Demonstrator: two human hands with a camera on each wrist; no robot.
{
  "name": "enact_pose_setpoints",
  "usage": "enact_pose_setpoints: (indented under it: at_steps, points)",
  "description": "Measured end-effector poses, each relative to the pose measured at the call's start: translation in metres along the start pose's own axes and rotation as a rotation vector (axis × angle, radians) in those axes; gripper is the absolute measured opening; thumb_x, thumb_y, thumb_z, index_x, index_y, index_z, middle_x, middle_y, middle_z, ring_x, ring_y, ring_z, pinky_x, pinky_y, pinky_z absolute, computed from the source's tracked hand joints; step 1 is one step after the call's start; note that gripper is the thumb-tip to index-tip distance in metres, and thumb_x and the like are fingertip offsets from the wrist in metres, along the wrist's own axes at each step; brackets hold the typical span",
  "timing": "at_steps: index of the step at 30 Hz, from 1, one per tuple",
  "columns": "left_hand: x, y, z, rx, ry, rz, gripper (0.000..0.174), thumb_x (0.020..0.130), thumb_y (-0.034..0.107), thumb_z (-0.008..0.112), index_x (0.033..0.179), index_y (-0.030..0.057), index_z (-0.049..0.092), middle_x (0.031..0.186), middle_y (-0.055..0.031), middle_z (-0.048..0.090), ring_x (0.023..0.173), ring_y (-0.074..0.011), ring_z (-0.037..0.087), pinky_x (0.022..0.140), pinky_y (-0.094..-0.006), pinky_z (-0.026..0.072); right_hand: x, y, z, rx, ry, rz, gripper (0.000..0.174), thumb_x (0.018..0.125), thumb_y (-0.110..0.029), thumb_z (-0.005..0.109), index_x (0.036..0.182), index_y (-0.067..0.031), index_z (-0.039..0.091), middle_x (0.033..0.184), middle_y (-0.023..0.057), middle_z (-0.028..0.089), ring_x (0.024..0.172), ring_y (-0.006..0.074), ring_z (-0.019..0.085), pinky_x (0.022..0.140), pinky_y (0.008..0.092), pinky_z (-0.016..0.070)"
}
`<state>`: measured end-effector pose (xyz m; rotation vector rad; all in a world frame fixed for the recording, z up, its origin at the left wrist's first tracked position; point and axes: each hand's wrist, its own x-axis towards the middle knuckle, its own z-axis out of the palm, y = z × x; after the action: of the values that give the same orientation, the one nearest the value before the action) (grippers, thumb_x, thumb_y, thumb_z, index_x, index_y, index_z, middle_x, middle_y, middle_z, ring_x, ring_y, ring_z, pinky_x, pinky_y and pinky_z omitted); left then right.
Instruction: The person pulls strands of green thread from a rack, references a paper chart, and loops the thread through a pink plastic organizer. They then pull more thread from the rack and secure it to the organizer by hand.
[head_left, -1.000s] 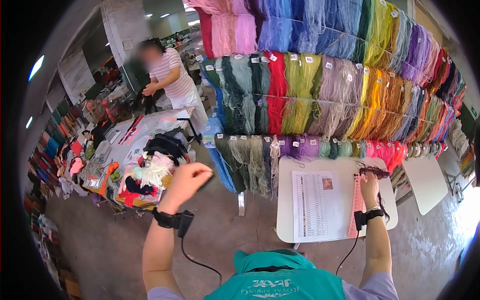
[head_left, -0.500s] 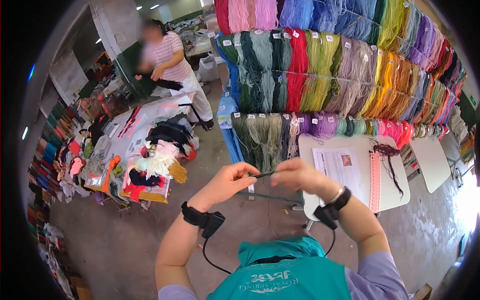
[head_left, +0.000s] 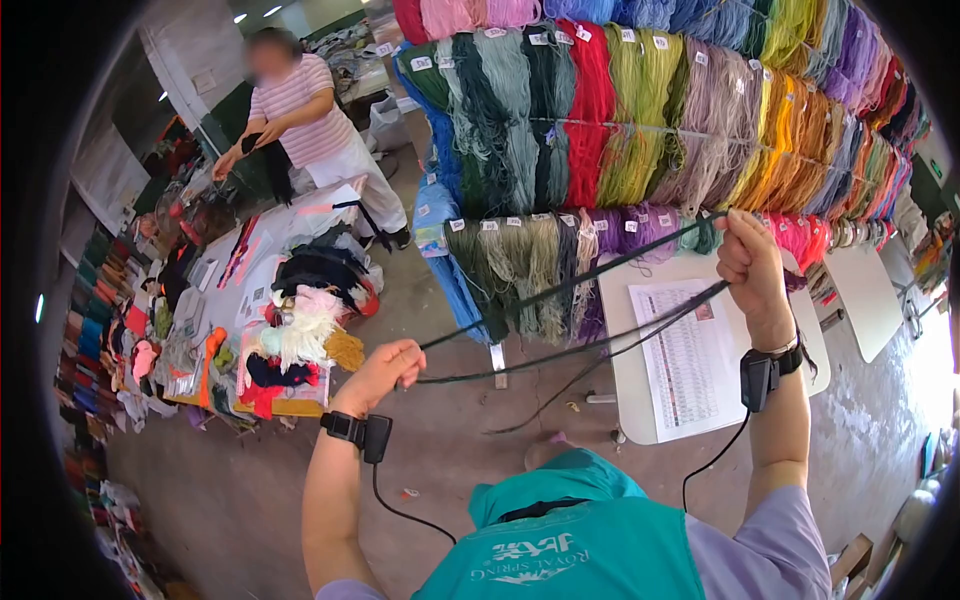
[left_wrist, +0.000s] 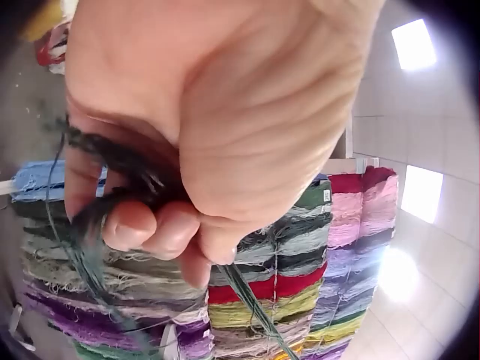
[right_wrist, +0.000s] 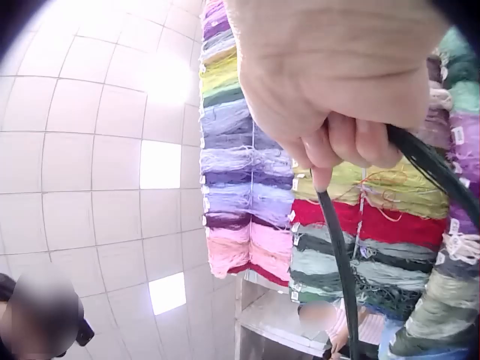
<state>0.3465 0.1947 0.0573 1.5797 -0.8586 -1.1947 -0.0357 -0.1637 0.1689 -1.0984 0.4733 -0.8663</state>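
Observation:
Dark green yarn (head_left: pixel 590 277) stretches between the two hands in the head view, in two long strands with a loose end hanging below. The left hand (head_left: pixel 382 374) grips it at the lower left; in the left wrist view its curled fingers (left_wrist: pixel 174 234) hold the dark yarn (left_wrist: pixel 251 306), with a loop spilling out at the left. Higher up on the right, the right hand (head_left: pixel 752 268) grips the other end in front of the rack. In the right wrist view, yarn (right_wrist: pixel 341 259) leaves the curled fingers (right_wrist: pixel 321 178) on both sides.
A rack of hanging colored skeins (head_left: pixel 590 130) stands ahead. A white board (head_left: pixel 625 390) with a printed sheet (head_left: pixel 690 355) is under the right arm. At left, a table (head_left: pixel 322 222) carries yarn piles (head_left: pixel 310 325); a person in a striped shirt (head_left: pixel 300 110) stands behind it.
The hands have moved apart from near each other, the left down and left, the right up and right, drawing the green yarn out between them. The person behind the table has shifted their arms.

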Motion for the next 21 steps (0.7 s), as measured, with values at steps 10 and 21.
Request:
enact_pose_setpoints:
  at_steps: [10,21]
  points:
    - [0.089,0.09,-0.038,0.353,0.237,0.285,0.024,0.099,0.021,0.053,0.098,0.0004,0.064,0.083,0.001,0.058,0.062,-0.004,0.046,0.058,-0.02,0.0402,0.051,0.004,0.048,-0.456,-0.034,-0.115,0.019,0.096,-0.02,0.059,0.091,-0.0033,0.068,0.059,-0.0102,0.041,0.049,-0.0006,0.032,0.043,0.0186,0.0211]
    - [0.133,0.086,-0.061,-0.318,-0.008,0.24,0.022,0.1,0.025,0.053,0.091,0.0058,0.058,0.078,-0.0012,0.055,0.068,-0.0096,0.049,0.07,-0.0284,0.0471,0.08,-0.035,-0.006,-0.995,0.28,-0.501,0.019,0.096,-0.013,0.059,0.104,0.0024,0.064,0.091,-0.0034,0.059,0.078,0.0049,0.049,0.068,0.0202,0.0375]
